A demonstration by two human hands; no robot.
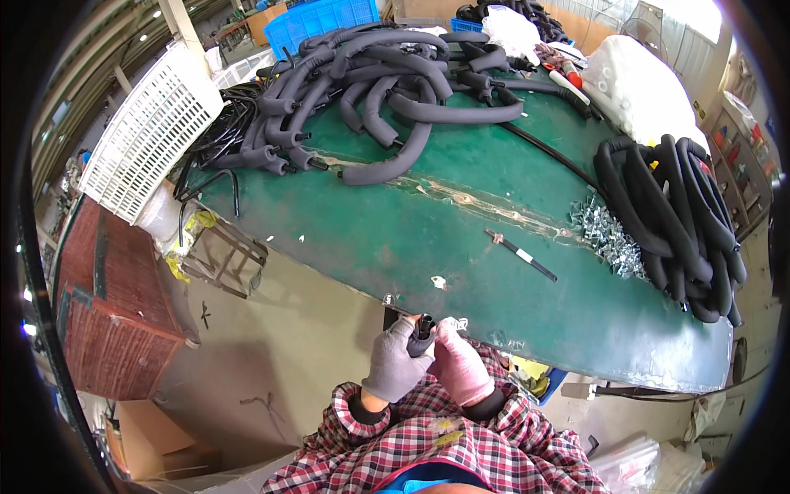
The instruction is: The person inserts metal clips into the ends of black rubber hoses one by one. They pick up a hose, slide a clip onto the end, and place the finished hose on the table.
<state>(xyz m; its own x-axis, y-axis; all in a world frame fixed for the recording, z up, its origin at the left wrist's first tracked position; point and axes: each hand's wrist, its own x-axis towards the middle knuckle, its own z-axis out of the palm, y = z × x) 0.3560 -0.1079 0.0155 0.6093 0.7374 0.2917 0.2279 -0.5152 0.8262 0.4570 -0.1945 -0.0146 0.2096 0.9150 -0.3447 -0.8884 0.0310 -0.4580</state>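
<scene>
At the table's near edge, my left hand in a grey glove is wrapped round a short black foam-sleeved tube, whose open end points up and away. My right hand, in a pinkish glove, is closed right beside it, fingertips against the tube's side. Whatever those fingertips pinch is hidden. A small metal fitting sits on the table rim just beyond my left hand. Farther off to the right lies a thin black marker-like stick with a white band.
Grey foam-covered hoses heap across the green table. Metal clips lie in a pile at right, against a bundle of black foam hoses. A white crate and wooden stool stand left; a blue crate is behind.
</scene>
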